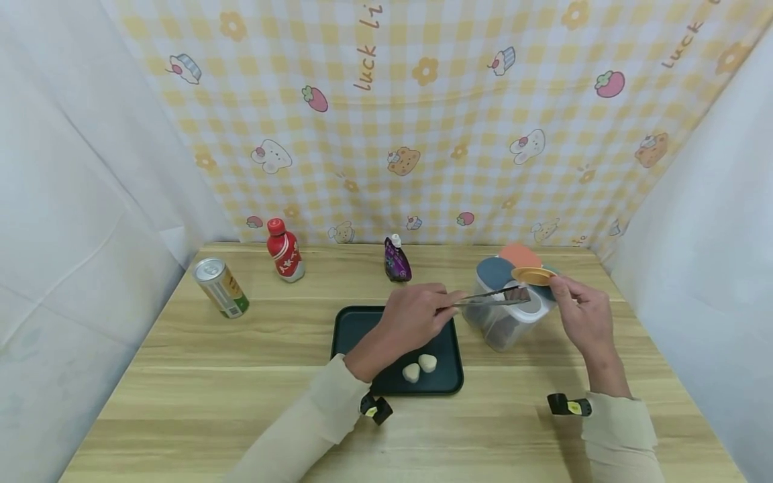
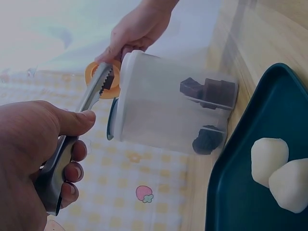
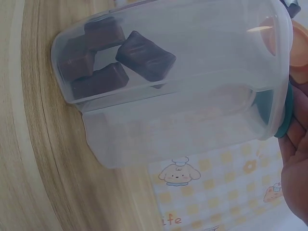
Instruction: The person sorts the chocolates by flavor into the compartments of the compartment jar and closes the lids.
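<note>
My left hand (image 1: pixel 417 312) grips metal tongs (image 2: pixel 95 91) with toothed tips, held over the top of a clear divided container (image 1: pixel 502 333). Between the thumb and fingers of my right hand (image 1: pixel 587 318) is an orange lid (image 1: pixel 535 276), raised beside the container's uncovered opening. Blue lids (image 1: pixel 494 272) and a coral lid (image 1: pixel 521 257) cover other compartments. Dark brown chunks (image 3: pixel 146 57) lie at the bottom of the container, below the tong tips. Two white rounded pieces (image 2: pixel 269 161) sit on a dark green tray (image 1: pixel 445 384) under my left forearm.
At the back left stand a red bottle (image 1: pixel 286 253) and a can (image 1: pixel 221 288). A purple pouch with a white cap (image 1: pixel 396 261) stands behind the tray. A checked curtain (image 1: pixel 386 121) hangs along the table's back edge, with white sheets at both sides.
</note>
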A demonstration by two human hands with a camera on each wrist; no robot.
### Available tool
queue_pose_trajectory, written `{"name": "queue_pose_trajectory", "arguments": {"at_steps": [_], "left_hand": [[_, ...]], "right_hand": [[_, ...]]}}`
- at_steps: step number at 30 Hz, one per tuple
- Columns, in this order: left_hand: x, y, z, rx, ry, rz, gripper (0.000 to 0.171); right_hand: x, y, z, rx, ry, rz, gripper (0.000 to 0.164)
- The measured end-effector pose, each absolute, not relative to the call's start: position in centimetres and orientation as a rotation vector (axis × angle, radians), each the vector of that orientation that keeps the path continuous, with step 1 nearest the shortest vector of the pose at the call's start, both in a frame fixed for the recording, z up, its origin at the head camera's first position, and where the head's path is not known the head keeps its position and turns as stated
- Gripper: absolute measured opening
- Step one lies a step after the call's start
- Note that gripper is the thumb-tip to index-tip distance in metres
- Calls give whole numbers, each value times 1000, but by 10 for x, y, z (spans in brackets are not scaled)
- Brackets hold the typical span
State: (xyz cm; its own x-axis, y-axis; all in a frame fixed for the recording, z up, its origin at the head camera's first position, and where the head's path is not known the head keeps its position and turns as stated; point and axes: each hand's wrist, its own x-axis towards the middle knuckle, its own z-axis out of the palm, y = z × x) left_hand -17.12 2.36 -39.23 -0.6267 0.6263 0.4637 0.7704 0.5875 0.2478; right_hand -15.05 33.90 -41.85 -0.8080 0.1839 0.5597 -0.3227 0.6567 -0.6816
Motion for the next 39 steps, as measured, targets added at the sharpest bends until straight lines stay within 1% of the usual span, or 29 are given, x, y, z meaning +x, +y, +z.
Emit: {"name": "queue_pose_trajectory", "arguments": {"at_steps": [11,26,33,39], "left_hand": [[-171,35,-390,-1123,-2533,-584,31],[-171,31,-390,-1136,-2587,-599,35],[-167,18,-391,-1105,-2618,-590,37],[-161,-6,-398,-1044,-2640,-588,40]], "right_hand": [[-150,338,-417,110,-2258,1116,27],[-151,338,-418,97,-2260,1091,26],[-150,337,-418,75,-2269,1090,28],[-150,337,-418,81,-2253,1114,27]]}}
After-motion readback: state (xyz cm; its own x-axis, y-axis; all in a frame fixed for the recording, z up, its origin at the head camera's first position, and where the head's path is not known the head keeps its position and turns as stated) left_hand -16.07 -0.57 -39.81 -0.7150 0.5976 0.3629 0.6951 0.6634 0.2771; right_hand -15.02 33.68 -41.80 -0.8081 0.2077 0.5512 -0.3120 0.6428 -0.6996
